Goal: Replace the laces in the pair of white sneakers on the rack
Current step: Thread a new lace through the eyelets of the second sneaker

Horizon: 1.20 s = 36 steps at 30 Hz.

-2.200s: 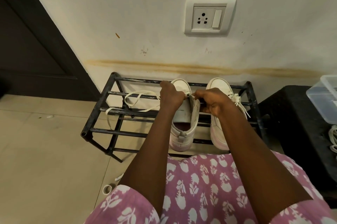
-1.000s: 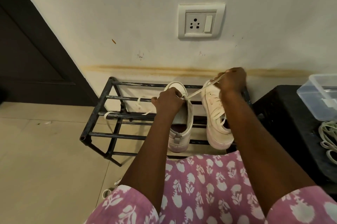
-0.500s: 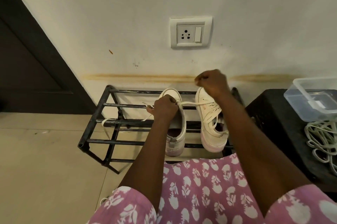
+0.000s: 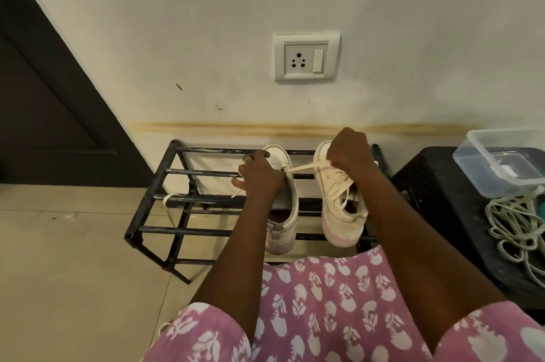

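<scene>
Two white sneakers stand side by side on a black metal rack (image 4: 177,231) against a wall, toes to the wall. The left sneaker (image 4: 287,223) has almost no lacing; the right sneaker (image 4: 339,229) is laced. The left hand (image 4: 259,176) grips the left sneaker's upper, fingers curled over its edge and slightly spread. The right hand (image 4: 351,152) is a closed fist clamped on a white lace (image 4: 303,167), which runs taut from the left sneaker across to that fist above the right sneaker's toe. Another lace end drapes over a rack bar further left. Above is a wall socket (image 4: 306,58). To the right, a black stool (image 4: 442,199) carries a clear plastic box (image 4: 498,167) and tangled white cords (image 4: 513,229). A dark door (image 4: 44,96) stands left, and a pink floral dress (image 4: 324,302) fills the foreground.
</scene>
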Tool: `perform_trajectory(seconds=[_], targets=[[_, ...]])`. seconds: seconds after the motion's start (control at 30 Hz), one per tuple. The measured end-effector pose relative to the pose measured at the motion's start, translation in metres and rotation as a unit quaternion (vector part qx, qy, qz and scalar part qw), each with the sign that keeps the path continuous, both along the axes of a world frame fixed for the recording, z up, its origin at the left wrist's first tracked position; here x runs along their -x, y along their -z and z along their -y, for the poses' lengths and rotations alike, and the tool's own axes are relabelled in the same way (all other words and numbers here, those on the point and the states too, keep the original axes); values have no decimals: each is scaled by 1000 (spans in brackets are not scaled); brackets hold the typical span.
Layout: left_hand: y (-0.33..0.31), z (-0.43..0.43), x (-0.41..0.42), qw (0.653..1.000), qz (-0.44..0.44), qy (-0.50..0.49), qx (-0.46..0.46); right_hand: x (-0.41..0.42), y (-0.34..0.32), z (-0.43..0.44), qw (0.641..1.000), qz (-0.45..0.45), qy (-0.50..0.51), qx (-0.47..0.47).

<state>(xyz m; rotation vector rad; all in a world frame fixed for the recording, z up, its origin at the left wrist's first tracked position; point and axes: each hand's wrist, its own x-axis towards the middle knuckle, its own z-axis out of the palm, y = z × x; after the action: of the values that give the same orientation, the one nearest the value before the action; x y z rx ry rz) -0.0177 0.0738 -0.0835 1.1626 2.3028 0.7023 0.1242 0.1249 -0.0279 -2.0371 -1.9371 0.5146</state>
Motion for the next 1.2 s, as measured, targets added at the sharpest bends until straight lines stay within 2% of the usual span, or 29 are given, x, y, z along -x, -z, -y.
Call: perform_trajectory(seconds=[0.13,0.2,0.27,0.3,0.37,0.43,0.57,0.73,0.9,1.0,1.2], targets=[[-3,2,0,999,13,-32,-1,-41,-28,-6,990,41,132,-33],[-5,2,2,997,44,-62,14,-46,-36,-5,984,91,152,-31],[-5,2,5,996,59,-61,29,-36,-38,-3,986,121,109,-30],[-4,2,7,996,64,-53,32,-27,-37,0,992,106,68,-30],[-5,4,8,994,83,-57,31,-3,-27,3,1000,16,-21,-2],[-7,6,8,993,93,-70,27,21,-13,10,992,-46,-112,20],[-8,6,9,993,85,-83,1,53,23,23,980,-43,-183,57],[-10,4,19,992,64,-107,-27,63,40,20,987,-96,-120,54],[-8,-1,34,991,54,-120,-41,72,42,11,977,-195,-15,88],[-7,-1,39,987,67,-139,-43,68,42,8,985,-153,29,77],[-6,-2,41,987,86,-127,-46,20,16,1,994,-29,105,-14]])
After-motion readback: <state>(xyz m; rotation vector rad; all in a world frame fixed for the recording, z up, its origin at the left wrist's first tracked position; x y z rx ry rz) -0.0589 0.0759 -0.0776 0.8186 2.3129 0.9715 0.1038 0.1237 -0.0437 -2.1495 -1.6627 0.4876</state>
